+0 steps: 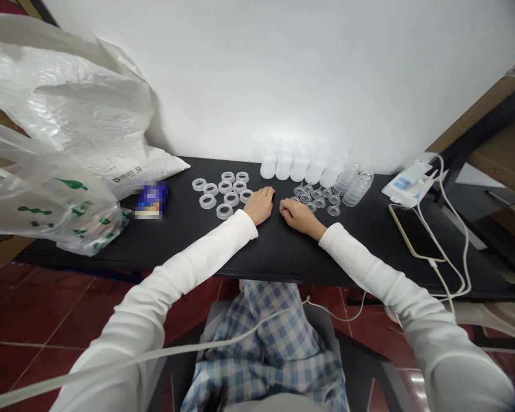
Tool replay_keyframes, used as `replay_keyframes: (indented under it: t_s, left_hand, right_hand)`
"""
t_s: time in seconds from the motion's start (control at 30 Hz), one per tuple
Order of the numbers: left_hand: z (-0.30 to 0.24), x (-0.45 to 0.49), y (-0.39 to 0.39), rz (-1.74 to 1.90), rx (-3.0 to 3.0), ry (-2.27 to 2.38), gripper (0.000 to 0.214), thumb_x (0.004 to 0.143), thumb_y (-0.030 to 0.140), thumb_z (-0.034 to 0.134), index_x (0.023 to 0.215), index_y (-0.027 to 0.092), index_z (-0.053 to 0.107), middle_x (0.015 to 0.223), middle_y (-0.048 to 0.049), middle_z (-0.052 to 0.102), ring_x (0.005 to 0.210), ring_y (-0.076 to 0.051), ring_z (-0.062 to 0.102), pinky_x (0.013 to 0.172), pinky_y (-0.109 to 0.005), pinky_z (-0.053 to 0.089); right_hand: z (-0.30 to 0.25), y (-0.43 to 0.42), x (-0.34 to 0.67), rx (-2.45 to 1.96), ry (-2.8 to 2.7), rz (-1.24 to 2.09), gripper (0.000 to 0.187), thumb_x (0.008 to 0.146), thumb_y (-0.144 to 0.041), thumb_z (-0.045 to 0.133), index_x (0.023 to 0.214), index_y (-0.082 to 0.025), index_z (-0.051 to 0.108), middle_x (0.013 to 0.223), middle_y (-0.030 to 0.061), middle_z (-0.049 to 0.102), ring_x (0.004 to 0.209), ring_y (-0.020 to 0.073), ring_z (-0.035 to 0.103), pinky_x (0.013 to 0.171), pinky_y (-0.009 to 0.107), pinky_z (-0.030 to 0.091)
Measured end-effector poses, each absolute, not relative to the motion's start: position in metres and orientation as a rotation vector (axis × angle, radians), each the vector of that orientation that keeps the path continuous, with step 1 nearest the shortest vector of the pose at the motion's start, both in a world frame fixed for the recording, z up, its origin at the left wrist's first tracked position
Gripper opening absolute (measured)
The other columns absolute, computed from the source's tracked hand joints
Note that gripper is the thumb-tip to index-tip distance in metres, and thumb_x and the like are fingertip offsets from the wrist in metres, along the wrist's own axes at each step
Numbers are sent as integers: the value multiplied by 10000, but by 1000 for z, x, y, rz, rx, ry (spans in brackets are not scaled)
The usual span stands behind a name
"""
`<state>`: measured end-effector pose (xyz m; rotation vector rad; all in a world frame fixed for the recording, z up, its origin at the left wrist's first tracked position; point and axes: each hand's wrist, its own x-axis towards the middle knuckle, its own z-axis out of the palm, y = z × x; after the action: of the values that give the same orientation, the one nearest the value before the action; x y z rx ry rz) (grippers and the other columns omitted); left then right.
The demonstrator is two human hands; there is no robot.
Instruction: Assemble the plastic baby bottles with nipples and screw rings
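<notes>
My left hand [260,205] lies palm down on the black table, its fingers stretched out beside the group of translucent plastic rings [231,199]. Close by on the right, my right hand [299,215] rests on the table with its fingers curled in, and no object shows in it. Just beyond that hand are several clear silicone nipples [320,202]. Behind them, a row of frosted white bottles [299,167] stands against the wall. Stacked clear plastic caps [359,189] lie to the right of the nipples.
Large plastic bags [68,103] crowd the table's left end, with a blue packet [153,199] in front of them. At the right lie a phone [416,232] with a white cable [466,252] and a white-and-blue package [409,182]. Another cable [240,337] crosses my lap.
</notes>
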<state>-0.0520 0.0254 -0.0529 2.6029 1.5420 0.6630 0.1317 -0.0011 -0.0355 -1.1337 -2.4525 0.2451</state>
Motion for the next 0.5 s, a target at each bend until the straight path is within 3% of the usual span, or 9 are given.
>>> replay_keyframes:
  t_s: [0.5]
  left_hand:
    - [-35,-56,20,405,2642,1569,432,979,134,329,1345,82,552,1391,-197,599,1257,-302,583,1062,-441,449]
  right_hand:
    - [-35,-3,136,-1004,-2590,53,235,1006,-168,345,845,-212,510,823,67,587,782,202,516,732,305,386]
